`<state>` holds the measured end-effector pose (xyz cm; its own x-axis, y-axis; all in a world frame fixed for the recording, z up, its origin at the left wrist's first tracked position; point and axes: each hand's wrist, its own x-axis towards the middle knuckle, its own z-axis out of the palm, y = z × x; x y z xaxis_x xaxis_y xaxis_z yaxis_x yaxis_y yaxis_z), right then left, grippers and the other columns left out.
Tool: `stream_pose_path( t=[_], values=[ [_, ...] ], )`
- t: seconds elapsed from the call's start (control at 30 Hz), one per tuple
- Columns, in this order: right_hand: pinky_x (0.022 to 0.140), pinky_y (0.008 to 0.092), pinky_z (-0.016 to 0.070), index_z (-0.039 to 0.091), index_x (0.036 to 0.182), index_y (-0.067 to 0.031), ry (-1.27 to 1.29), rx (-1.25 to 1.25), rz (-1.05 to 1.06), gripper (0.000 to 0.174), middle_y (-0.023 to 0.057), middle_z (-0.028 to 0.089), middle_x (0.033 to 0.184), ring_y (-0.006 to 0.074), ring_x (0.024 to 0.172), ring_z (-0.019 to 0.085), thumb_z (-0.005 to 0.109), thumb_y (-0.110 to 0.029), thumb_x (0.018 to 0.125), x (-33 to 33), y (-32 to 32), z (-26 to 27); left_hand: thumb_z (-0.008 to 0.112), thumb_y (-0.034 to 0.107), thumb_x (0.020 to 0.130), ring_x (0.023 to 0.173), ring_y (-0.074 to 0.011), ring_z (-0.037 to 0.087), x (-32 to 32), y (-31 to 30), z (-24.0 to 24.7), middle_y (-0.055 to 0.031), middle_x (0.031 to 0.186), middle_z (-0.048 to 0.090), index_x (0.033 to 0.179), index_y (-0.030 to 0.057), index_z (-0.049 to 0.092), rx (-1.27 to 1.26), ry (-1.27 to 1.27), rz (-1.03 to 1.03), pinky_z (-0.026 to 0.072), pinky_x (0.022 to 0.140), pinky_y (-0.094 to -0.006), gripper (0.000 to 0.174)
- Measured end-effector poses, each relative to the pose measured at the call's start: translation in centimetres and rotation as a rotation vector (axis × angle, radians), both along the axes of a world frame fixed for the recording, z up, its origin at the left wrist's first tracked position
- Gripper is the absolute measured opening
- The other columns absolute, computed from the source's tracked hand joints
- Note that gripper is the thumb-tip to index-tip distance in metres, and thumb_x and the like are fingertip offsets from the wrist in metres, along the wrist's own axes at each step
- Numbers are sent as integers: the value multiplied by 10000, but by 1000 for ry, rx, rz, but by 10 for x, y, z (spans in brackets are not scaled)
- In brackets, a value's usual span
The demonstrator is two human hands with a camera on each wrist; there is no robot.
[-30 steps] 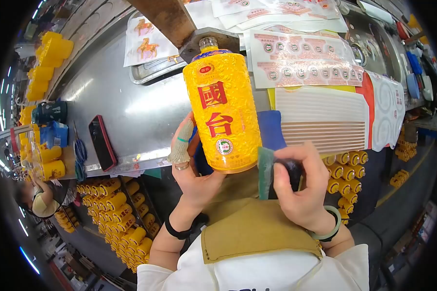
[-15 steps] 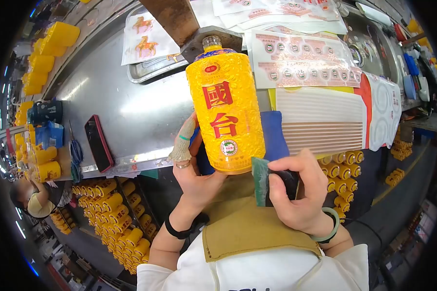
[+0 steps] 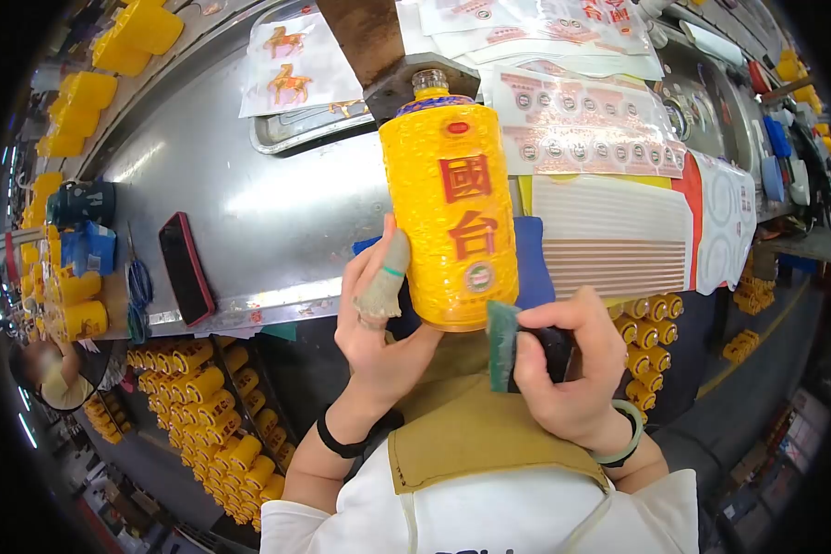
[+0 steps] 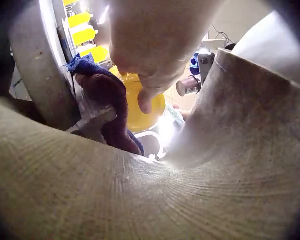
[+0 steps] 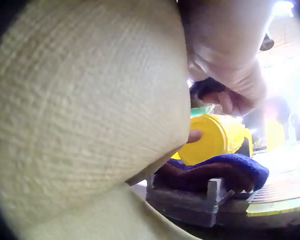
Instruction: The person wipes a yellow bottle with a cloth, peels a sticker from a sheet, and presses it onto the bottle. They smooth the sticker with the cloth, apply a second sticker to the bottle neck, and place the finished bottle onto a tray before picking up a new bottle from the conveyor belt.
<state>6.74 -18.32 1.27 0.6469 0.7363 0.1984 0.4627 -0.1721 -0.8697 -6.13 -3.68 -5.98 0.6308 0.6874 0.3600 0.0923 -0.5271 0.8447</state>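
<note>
Left hand (image 3: pixel 379 325): fingers curled round base of upright yellow bottle (image 3: pixel 452 212).
Right hand (image 3: pixel 571 369): pinches green-faced pad (image 3: pixel 502 343), just beside bottle base.

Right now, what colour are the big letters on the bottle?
Red letters on the yellow bottle; the head view shows them best.

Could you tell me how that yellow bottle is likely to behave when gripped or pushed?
The yellow bottle looks glazed and rigid, so probably fragile and fairly heavy. Its embossed surface likely gives the left hand decent grip. Tall and cylindrical, it could tip if nudged high, then roll.
</note>
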Motion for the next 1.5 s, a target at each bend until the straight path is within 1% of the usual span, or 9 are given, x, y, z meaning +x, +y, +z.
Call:
stream_pose_path(
  t=[0.37,0.63,0.83,0.9,1.0,1.2,1.3,1.4,1.5],
  values=[
    [585,320,432,682,1004,-28,8,-18,25,239,85,540,768,211,650,530,717,47,780,-3,5,1,903,24,628,1146,-344,644,5,-1,23,-225,1375,631,1336,-75,612,252,48,7,542,964,-381,772],
    [654,303,471,677,1029,-5,148,-66,-142,192,92,586,831,214,706,576,692,16,839,11,-12,-25,882,9,680,1166,-314,653,-3,-1,5,-255,1398,602,1393,-54,573,47,6,16,553,936,-345,780],
    [752,363,506,696,1194,-24,-191,-84,26,324,122,649,960,292,860,637,687,23,874,51,16,17,879,11,706,1182,-311,646,-5,-3,4,-260,1427,571,1407,-49,560,10,26,-9,542,963,-346,772],
    [788,383,505,683,1233,-54,-224,-61,453,381,91,655,983,284,894,640,725,-41,855,57,28,28,883,11,706,1188,-309,642,-5,-4,5,-254,1433,567,1412,-46,556,15,32,-2,541,969,-348,779],
    [753,394,491,697,1229,-69,-315,17,526,457,102,702,982,305,832,606,772,-1,784,60,59,30,890,10,704,1209,-306,628,-6,-4,6,-236,1445,559,1423,-34,546,-12,37,-5,541,978,-348,798],
    [779,346,473,763,1038,-96,-945,255,298,299,35,725,924,235,847,613,741,-37,746,120,125,36,912,56,695,1247,-298,608,3,-10,5,-198,1446,561,1429,-7,533,-68,-43,88,474,1084,-392,829],
    [790,376,483,711,1013,-170,-951,351,487,274,-10,709,999,216,903,613,730,-187,740,123,110,6,902,74,715,1285,-321,594,0,-8,2,-197,1405,603,1432,-12,529,-129,7,47,440,1117,-419,813],
    [683,348,503,727,1081,-196,-745,513,631,271,-22,707,1109,172,818,616,717,-174,811,90,64,-23,887,92,744,1330,-330,570,-7,-4,-4,-194,1379,631,1438,-21,524,-218,66,27,423,1129,-431,791],
    [581,267,473,747,1093,-175,-691,514,799,290,-24,677,1024,138,685,548,741,-125,808,82,49,-9,874,97,764,1365,-326,545,-9,-4,-8,-193,1398,624,1443,-26,519,-291,80,0,403,1144,-436,776]
  ],
)
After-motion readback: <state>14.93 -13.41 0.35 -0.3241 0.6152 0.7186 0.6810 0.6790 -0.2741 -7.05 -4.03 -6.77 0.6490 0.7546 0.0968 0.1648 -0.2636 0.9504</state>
